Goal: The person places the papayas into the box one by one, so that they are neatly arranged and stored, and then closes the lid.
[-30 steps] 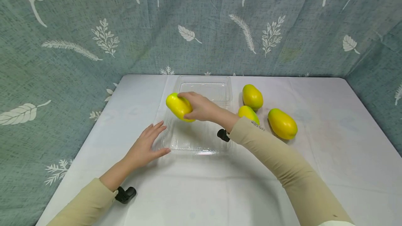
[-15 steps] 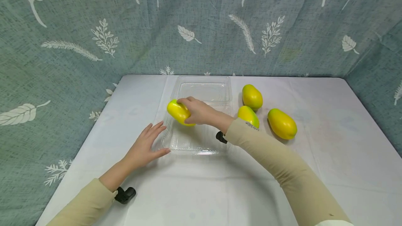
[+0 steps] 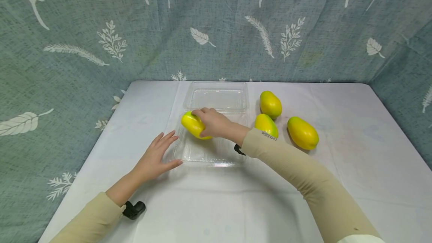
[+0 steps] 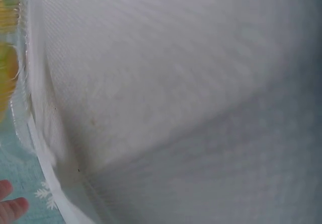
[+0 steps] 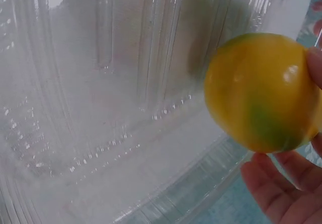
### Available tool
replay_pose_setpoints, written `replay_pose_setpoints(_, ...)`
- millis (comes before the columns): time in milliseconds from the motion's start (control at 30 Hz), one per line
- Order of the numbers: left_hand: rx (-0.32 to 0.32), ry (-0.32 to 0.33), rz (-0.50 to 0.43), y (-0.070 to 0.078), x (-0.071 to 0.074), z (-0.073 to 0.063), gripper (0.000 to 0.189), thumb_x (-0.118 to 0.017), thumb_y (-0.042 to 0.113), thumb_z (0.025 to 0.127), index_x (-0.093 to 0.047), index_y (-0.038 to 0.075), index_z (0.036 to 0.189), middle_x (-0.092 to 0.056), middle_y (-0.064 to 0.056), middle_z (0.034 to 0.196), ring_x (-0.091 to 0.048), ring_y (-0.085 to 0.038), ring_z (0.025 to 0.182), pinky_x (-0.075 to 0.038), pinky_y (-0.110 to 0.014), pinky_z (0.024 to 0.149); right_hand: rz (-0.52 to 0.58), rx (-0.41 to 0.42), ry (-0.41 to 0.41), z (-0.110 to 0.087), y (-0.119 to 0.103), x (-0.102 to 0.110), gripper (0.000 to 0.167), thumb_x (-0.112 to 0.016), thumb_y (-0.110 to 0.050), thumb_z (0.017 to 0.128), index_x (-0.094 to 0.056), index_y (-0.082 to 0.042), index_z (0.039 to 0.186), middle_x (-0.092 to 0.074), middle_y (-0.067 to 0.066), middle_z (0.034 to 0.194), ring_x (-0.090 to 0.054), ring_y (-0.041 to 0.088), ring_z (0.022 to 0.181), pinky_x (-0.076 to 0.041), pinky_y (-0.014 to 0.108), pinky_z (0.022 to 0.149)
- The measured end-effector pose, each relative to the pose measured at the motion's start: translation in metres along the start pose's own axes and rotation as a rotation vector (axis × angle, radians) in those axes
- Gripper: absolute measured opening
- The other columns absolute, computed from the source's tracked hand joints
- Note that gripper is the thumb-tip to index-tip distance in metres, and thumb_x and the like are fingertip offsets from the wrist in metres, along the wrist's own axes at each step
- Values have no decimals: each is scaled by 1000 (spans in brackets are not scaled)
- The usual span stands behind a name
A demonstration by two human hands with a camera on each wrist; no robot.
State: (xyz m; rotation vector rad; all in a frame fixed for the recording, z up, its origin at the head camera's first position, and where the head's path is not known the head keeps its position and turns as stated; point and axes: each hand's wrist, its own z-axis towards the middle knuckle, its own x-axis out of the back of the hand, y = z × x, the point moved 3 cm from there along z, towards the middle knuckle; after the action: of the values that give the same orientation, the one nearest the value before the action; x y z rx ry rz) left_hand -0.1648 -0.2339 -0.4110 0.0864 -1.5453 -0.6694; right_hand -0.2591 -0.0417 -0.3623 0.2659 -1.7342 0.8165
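Observation:
In the head view my right hand grips a yellow-green mango from its right side. The mango is tilted over the left part of a clear plastic clamshell container, its lid folded back behind. In the right wrist view a gap seems to lie between the mango and the container floor. My left hand, fingers spread, lies at the container's left edge; whether it touches the rim I cannot tell. Only fingertips show in the left wrist view's lower corner.
Right of the container lie three more mangoes: a rear one, a middle one partly behind my right sleeve, and one farther right. A white cloth covers the table. A leaf-patterned curtain hangs behind it.
My right hand has lowered the mango toward the container and slightly to the right. The left hand and the other mangoes have stayed put.

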Motion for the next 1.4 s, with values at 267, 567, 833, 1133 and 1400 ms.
replay_pose_setpoints(267,-12,9,5,-1,0,1,77,-68,46,77,-38,10,138,-27,-7,149,-15,-43,135,-19,-64,102,-29,-11,-22,-1,-1,-4,74,-72,-20,78,-32,-15,140,-42,12,131,-45,25,111,-44,34,93)
replay_pose_setpoints(567,-14,17,14,-1,0,0,77,-68,46,77,-38,10,138,-27,-7,149,-15,-43,135,-20,-65,102,-41,-13,-15,-2,-1,-4,72,-71,-20,79,-32,-15,140,-42,13,128,-43,24,108,-45,33,91)
replay_pose_setpoints(833,-14,14,14,0,0,0,77,-68,47,77,-38,11,138,-27,-7,149,-15,-42,135,-19,-64,102,-20,-18,-25,-3,-1,-2,74,-71,-20,79,-31,-13,141,-41,14,130,-42,25,111,-43,34,94)
replay_pose_setpoints(1133,-17,13,15,1,0,0,77,-67,47,78,-38,10,138,-27,-6,149,-16,-42,135,-19,-64,103,24,-42,-28,-4,0,6,76,-73,-21,77,-32,-13,141,-39,14,135,-41,28,117,-41,37,97)
replay_pose_setpoints(1400,0,1,12,1,1,0,77,-67,47,78,-37,11,139,-26,-6,150,-15,-42,135,-18,-64,103,69,-48,-14,-10,5,29,75,-71,-22,80,-30,-13,142,-34,14,141,-38,30,125,-38,39,102)
